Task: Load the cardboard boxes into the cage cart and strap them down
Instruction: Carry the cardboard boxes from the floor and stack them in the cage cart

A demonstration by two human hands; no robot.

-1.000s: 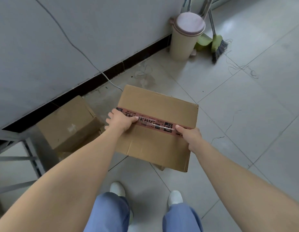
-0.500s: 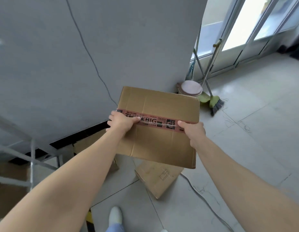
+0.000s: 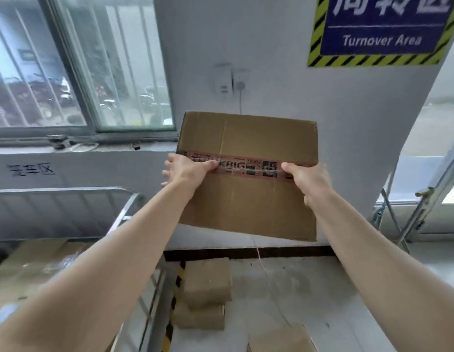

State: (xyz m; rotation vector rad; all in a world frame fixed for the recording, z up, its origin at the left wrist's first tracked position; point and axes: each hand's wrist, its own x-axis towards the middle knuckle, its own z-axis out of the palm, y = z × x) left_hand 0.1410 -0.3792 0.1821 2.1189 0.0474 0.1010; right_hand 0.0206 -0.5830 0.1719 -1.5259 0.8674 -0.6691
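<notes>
I hold a flat brown cardboard box [image 3: 248, 199] sealed with pink printed tape, raised at chest height in front of the wall. My left hand [image 3: 186, 170] grips its left edge, thumb lying on the tape. My right hand [image 3: 308, 177] grips its right edge the same way. The metal cage cart [image 3: 68, 196] stands to the lower left, its top rail level with my left forearm. Cardboard boxes [image 3: 30, 268] lie inside the cart.
Two small stacked boxes [image 3: 206, 293] sit on the floor beside the cart, and another box [image 3: 281, 339] lies at the bottom edge. A white cable [image 3: 269, 283] runs down the wall across the floor. A window is at left; metal poles [image 3: 413, 217] lean at right.
I have lifted the box from near the floor up to chest height. My view has swung up from the floor to the wall, window and cart rail. Both grips are unchanged.
</notes>
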